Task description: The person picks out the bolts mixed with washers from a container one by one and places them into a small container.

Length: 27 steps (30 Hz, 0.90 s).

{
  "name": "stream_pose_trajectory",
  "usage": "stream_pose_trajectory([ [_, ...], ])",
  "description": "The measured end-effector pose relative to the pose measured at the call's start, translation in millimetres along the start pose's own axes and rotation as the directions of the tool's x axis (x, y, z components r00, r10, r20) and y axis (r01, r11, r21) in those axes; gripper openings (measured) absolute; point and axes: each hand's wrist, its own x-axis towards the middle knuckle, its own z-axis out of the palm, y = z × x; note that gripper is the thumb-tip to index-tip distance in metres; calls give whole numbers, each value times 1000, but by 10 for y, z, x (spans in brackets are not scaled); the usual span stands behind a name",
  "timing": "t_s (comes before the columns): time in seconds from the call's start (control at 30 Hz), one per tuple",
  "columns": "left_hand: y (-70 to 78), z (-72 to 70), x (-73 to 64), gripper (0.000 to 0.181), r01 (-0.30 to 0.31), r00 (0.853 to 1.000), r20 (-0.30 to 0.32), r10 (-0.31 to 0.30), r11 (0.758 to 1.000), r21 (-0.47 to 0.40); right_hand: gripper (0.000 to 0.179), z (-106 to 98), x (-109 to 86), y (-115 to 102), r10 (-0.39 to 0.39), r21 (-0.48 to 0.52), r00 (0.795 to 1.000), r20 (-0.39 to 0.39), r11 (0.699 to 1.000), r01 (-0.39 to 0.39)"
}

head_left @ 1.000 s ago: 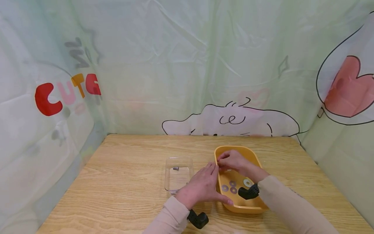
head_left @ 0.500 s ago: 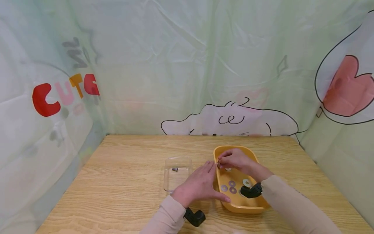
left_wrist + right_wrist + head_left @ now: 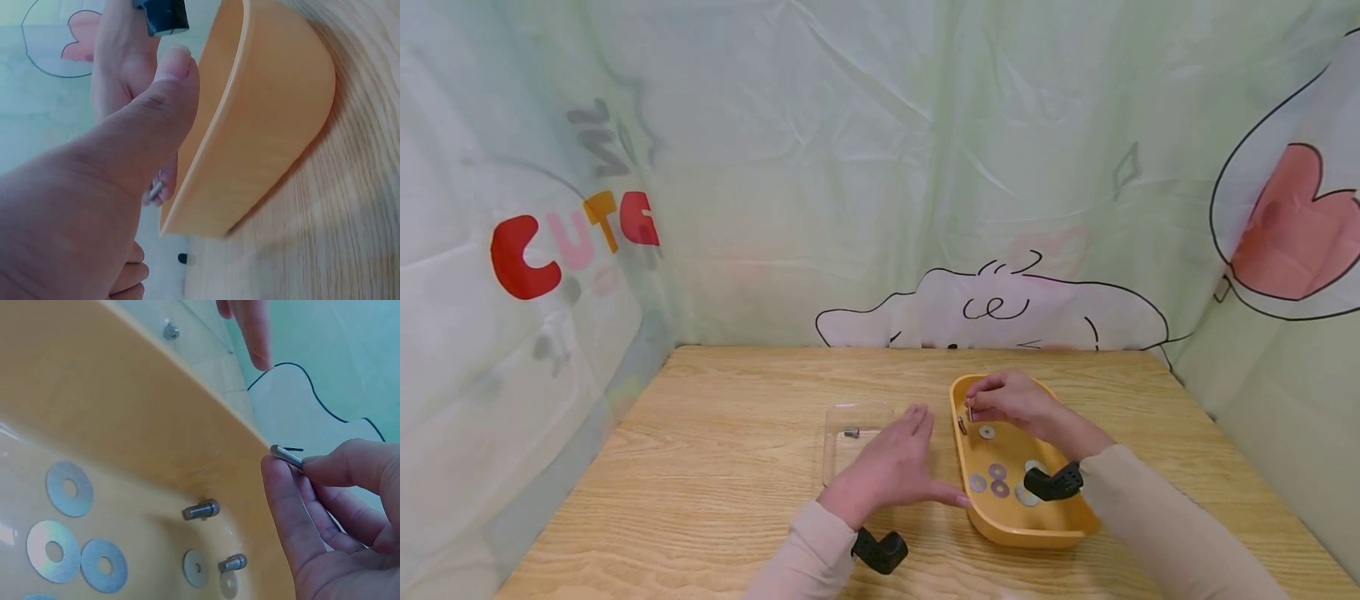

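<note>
My right hand [image 3: 1018, 402] is over the far left part of a yellow-orange bin [image 3: 1011, 533]. Between thumb and fingertips it pinches a thin metal bolt [image 3: 289, 456], whose head is hidden by the fingers. Inside the bin lie two bolts, one [image 3: 201, 510] near the wall and another [image 3: 232, 562] against a washer [image 3: 229, 584]. Flat metal washers [image 3: 69, 489] are scattered over the bin floor. My left hand [image 3: 887, 467] is spread flat at the bin's left side, thumb near the rim, holding nothing.
A clear plastic tray [image 3: 831, 454] stands left of the bin, partly covered by my left hand. One bolt [image 3: 852, 432] lies in it. Both containers are on a wooden table [image 3: 715, 467] with a printed curtain [image 3: 775, 167] behind.
My right hand has risen from the bin's left wall with the bolt and shifted slightly right. My left hand has come off the rim and moved left.
</note>
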Motion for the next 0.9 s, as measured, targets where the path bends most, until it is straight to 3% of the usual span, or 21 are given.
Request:
stream_pose_trajectory([
  [0.43, -167, -88, -128, 124, 55, 998, -15, -57, 995, -85, 31, 78, -23, -196, 1, 17, 999, 35, 1000, -1],
  [0.9, -315, -152, -219, 124, 104, 992, -61, -108, 992, -71, 26, 296, -16, -341, -65, 49, 991, 113, 997, 60],
])
